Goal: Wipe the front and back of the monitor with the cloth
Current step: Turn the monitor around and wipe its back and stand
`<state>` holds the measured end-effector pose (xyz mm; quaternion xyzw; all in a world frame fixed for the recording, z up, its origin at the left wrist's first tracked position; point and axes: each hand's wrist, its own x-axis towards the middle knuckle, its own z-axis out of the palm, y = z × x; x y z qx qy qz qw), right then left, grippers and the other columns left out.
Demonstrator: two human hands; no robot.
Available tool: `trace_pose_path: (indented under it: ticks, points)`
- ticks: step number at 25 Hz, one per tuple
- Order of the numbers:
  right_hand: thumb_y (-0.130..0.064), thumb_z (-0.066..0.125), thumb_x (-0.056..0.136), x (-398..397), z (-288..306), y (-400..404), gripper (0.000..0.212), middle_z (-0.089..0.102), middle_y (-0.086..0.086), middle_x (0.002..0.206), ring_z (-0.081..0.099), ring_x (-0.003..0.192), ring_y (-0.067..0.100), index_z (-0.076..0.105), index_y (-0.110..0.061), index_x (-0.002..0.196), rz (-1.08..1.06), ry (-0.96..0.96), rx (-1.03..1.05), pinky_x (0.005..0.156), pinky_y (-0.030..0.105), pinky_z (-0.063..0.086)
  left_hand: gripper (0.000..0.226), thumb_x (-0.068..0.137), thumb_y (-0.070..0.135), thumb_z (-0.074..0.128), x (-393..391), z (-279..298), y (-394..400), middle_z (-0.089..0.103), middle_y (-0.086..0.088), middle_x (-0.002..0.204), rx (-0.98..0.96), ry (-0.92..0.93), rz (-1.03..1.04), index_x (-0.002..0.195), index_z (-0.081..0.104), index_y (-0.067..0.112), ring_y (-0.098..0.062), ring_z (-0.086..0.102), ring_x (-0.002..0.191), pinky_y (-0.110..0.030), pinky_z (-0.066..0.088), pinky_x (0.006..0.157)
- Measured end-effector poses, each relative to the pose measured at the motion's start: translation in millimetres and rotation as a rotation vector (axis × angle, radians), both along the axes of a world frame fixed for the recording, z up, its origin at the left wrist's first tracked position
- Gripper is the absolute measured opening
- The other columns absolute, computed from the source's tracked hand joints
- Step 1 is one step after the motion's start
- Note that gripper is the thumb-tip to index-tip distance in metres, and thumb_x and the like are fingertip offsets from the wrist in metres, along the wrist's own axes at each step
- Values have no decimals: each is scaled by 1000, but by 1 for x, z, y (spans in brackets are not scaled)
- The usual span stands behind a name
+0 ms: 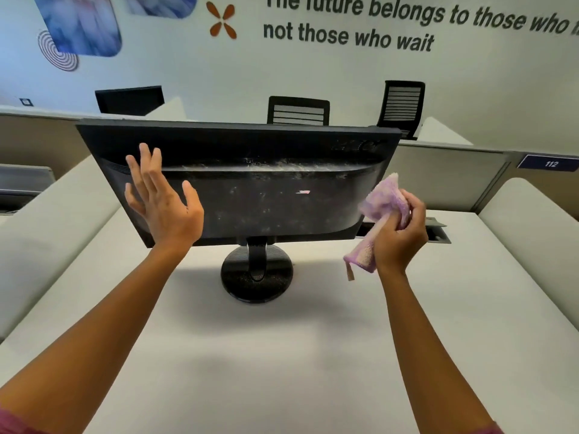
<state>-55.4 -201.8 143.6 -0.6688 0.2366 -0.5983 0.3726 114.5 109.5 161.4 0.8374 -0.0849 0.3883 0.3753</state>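
Up close, right hand gripping bunched cloth, left hand fingers spread beside dusty monitor back

bright, even indoor light from overhead, with a soft shadow pooled on the desk around the monitor base at centre frame. no harsh glare (the monitor back only shows pale dust). wide-angle bending curves the frame edges, and the wall lettering along the top is slightly smeared
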Motion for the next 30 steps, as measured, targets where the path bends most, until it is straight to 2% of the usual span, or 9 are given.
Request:
trace_pose_path:
  ticks: [3, 5, 8, 11, 17, 21, 27, 30]
  points:
    - [3, 50, 91, 34, 44, -4, 29, 71, 8, 111, 63, 99, 11, 68, -4, 113, -13, -47, -165, 88, 13, 49, 63, 97, 29, 48, 6, 28, 0, 13, 1, 169, 48, -30, -38, 156, 25, 21, -23, 1, 157, -50, -1, 124]
    - [1, 52, 91, 53, 57, -10, 30, 71, 8, 111, 64, 100, 13, 70, -6, 113, 6, 39, -268, 91, 16, 50, 62, 99, 30, 46, 14, 38, 5, 12, 4, 169, 135, -31, -57, 156, 23, 23, -21, -1, 157, -51, -3, 124]
    - [-3, 50, 94, 72, 51, -8, 26, 71, 7, 108, 64, 97, 17, 70, -9, 109, 27, 186, -377, 88, 23, 53, 63, 100, 32, 44, 25, 41, 15, 13, 5, 169, 216, -36, -75, 158, 21, 25, -17, -3, 157, -52, -4, 124]
    - [-2, 47, 93, 81, 41, -3, 26, 68, 6, 106, 62, 98, 19, 68, -11, 106, -17, 223, -404, 86, 28, 53, 62, 99, 34, 39, 31, 39, 23, 17, 5, 168, 237, -27, -80, 158, 24, 24, -16, -1, 157, -50, -5, 124]
    - [0, 49, 93, 97, 36, 19, 27, 70, 10, 105, 60, 101, 24, 70, -8, 109, 19, 220, -518, 95, 31, 46, 56, 95, 30, 38, 42, 45, 36, 44, 2, 156, 262, -134, -83, 149, 45, 19, -17, 23, 153, -50, -4, 123]
    - [-6, 50, 95, 108, 35, 47, 27, 71, 11, 107, 61, 104, 24, 70, -8, 111, -1, 191, -516, 98, 33, 46, 57, 93, 26, 44, 45, 38, 35, 44, 0, 156, 267, -177, -83, 149, 45, 18, -19, 27, 151, -51, 0, 123]
    - [0, 55, 92, 136, 40, 118, 23, 72, 5, 97, 58, 98, 17, 70, -9, 106, 53, 176, -557, 98, 35, 47, 56, 92, 27, 45, 52, 38, 35, 47, -1, 153, 256, -193, -83, 147, 48, 17, -21, 32, 149, -52, 2, 123]
    - [-4, 52, 94, 146, 41, 150, 26, 72, 4, 100, 62, 100, 21, 70, -10, 112, 116, 209, -551, 97, 36, 49, 58, 91, 27, 44, 53, 36, 36, 46, -3, 153, 269, -203, -75, 148, 47, 16, -22, 33, 149, -52, 4, 122]
